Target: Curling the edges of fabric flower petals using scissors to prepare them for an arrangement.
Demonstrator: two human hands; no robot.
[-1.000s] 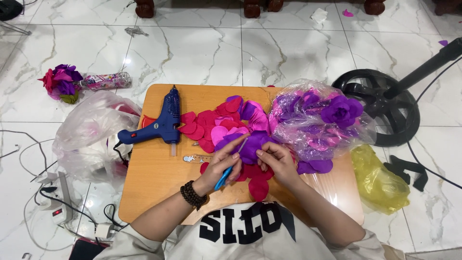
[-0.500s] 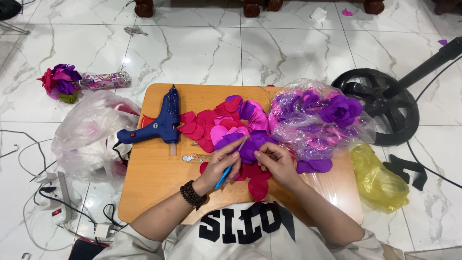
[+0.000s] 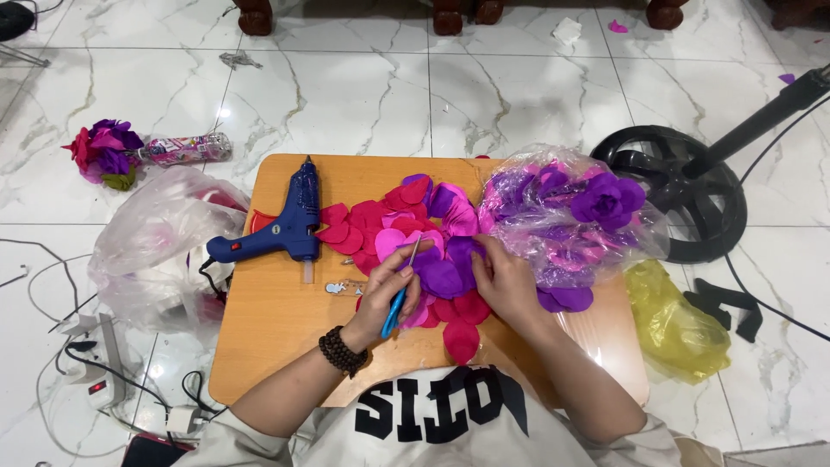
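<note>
My left hand [image 3: 389, 292] holds a thin tool with a blue handle [image 3: 396, 309], its metal tip pointing up over a pile of red, pink and purple fabric petals [image 3: 406, 225] on a small wooden table [image 3: 285, 346]. My right hand [image 3: 506, 281] presses on a purple petal [image 3: 443, 277] at the middle of the pile. A blue glue gun [image 3: 281, 232] lies on the table to the left of the petals.
A clear bag of purple fabric flowers [image 3: 571, 220] sits on the table's right end. A white plastic bag [image 3: 156, 246] lies left, a yellow bag [image 3: 679, 329] right. A black fan base [image 3: 683, 186], a power strip [image 3: 99, 380] with cables, and a flower bouquet [image 3: 108, 149] are on the marble floor.
Both hands stay on the petal pile with only slight finger shifts; the blue-handled tool keeps its place.
</note>
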